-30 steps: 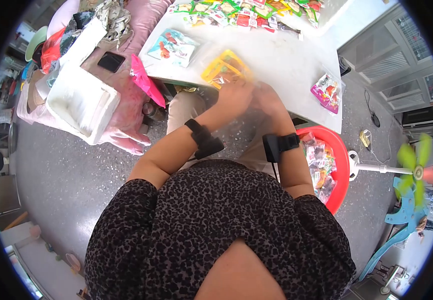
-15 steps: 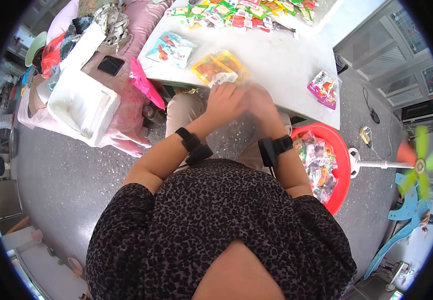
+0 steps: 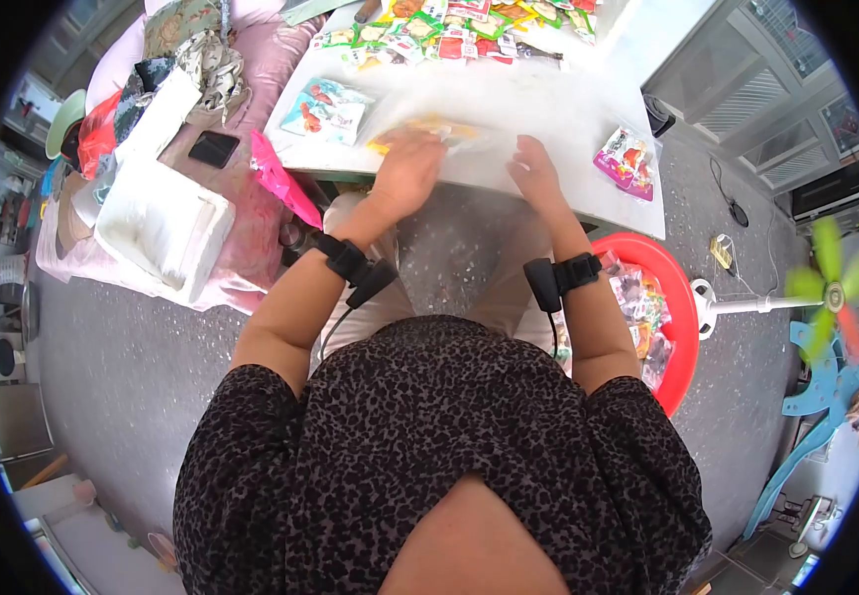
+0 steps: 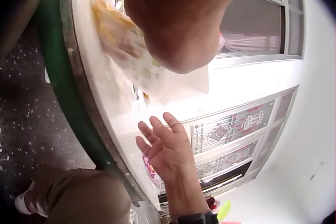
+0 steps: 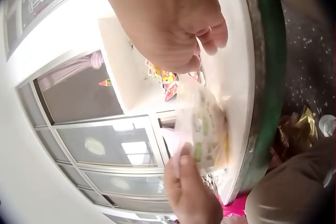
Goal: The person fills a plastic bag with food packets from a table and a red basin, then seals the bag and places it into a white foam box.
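Observation:
My left hand [image 3: 410,176] pinches the edge of a clear bag with yellow packets [image 3: 447,129], near the front edge of the white table. In the right wrist view, the left thumb and fingers [image 5: 193,188] grip the translucent bag [image 5: 202,124], which has green print and yellow at one side. Away from the bag, to its right, my right hand [image 3: 536,175] hovers over the table edge with relaxed fingers and nothing in them; the left wrist view shows that hand's palm [image 4: 167,153]. Motion blurs the bag.
A blue-white bag [image 3: 327,111] lies left on the table [image 3: 578,139], a purple-red bag [image 3: 627,162] right. Many colourful packets [image 3: 429,42] cover the back. Beside the table stand a red basin [image 3: 685,327] of packets and a white foam box [image 3: 164,218]; a fan [image 3: 834,295] is farther right.
The hands, close together earlier, have moved apart. My left hand has shifted left with the bag, and my right hand has come away from it.

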Available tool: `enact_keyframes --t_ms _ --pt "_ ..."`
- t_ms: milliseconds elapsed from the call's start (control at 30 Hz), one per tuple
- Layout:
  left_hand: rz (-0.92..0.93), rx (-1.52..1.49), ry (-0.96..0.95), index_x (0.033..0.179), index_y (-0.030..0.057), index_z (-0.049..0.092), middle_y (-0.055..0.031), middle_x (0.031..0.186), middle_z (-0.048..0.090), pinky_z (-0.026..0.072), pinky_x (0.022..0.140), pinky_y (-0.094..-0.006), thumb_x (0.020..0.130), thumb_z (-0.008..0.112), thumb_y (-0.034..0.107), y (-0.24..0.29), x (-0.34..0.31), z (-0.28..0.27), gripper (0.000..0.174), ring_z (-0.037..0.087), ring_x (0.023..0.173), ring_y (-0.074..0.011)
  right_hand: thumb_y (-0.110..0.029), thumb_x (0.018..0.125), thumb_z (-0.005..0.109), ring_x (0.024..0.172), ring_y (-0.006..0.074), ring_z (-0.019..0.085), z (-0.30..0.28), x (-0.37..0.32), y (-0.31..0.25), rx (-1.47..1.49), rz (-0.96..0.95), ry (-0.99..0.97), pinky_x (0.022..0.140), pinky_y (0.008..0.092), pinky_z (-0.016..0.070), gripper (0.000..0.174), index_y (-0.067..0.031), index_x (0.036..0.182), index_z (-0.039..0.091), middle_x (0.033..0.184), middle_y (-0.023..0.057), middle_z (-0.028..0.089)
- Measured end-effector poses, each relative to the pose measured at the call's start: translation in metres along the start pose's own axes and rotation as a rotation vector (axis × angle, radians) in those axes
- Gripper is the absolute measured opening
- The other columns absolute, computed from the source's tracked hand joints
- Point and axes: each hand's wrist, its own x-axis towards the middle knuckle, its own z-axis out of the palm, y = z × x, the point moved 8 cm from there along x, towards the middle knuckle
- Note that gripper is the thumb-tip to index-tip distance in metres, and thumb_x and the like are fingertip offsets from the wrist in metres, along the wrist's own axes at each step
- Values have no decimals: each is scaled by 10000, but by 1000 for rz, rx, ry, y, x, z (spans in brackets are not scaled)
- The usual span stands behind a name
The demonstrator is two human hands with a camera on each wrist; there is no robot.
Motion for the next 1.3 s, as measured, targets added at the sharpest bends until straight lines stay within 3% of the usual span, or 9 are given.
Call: enact_keyframes --t_ms 33,167,300,367,567,800,900,1067,1300 --pt "54 -16 18 896 18 530 -125 871 538 376 796 -314 773 456 80 1 12 -11 156 491 905 -261 -117 688 585 881 193 495 -1 7 -9 -15 -18 -24 737 273 412 515 9 1129 351 1025 141 478" --pt "-465 -444 -218 926 10 523 -47 925 552 373 776 -245 839 428 182 -48 45 -18 215 481 886 -121 -125 667 617 942 192 462 -5 39 -51 91 -28 -108 775 276 399 602 1 1171 311 1073 154 441" --pt "-619 -777 -331 996 8 485 -74 954 540 364 808 -243 824 444 158 -47 66 -29 231 492 885 -131 -128 675 621 917 167 469 -2 64 -73 363 70 -275 753 279 401 601 -7 1171 303 1067 130 441" --pt "-633 -957 -270 943 5 507 -70 916 546 377 780 -256 806 460 142 -45 71 -30 199 501 852 -138 -127 681 620 902 150 474 0 69 -78 397 130 -386 733 273 403 591 -12 1167 305 1050 112 450" --pt "-606 -1307 -276 935 -13 497 -117 901 552 395 787 -293 798 463 119 -26 65 -23 194 516 873 -196 -98 715 581 785 103 501 -15 54 -99 610 112 -348 667 218 394 415 -31 1085 405 840 46 529" --pt "-556 -1501 -348 938 -20 494 -135 904 552 398 791 -321 805 461 130 6 59 -19 203 529 874 -227 -117 735 549 704 102 503 -46 22 -109 265 -28 -354 625 229 406 127 -40 834 526 735 21 535" --pt "-522 -1373 -324 942 -36 481 -135 905 554 411 775 -313 819 438 131 24 57 -14 212 531 877 -224 -184 719 555 657 180 531 -69 4 -138 -154 -294 -263 605 269 413 188 -41 837 522 718 83 552" --pt "-463 -1178 -456 951 -34 475 -121 911 555 415 760 -287 828 422 134 77 51 -1 214 529 859 -188 -226 721 516 678 303 508 -77 -42 -170 -296 -390 -287 587 359 384 209 -32 798 498 698 137 526" --pt "-386 -1078 -694 930 -12 511 -63 890 554 391 770 -255 823 447 152 119 42 38 206 499 862 -123 -149 749 487 633 177 492 -119 -93 -146 -346 -92 -371 585 280 390 137 -39 828 512 674 77 508"
